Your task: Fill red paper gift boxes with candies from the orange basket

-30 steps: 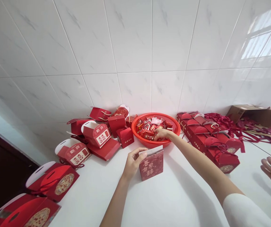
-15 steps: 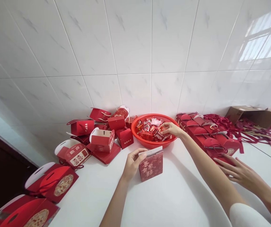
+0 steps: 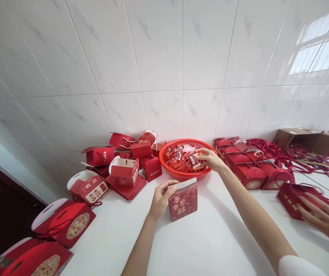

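Note:
My left hand grips the top left edge of a dark red paper gift box with gold lettering. The box stands upright on the white table, its pale inside showing at the top. Over the right side of a red plastic basket, my right hand pinches a red wrapped candy. Many other wrapped candies fill the basket beneath it, and its fingers partly cover some of them.
Red gift boxes are heaped left of the basket, with larger ones nearer. Closed boxes stand in rows at right, beside ribbons and a cardboard carton. Another person's hand holds a red box.
My right hand has lifted slightly from the pile with a candy. My left hand stays on the box. The other person's hand has drawn a red box away from the row, rightward.

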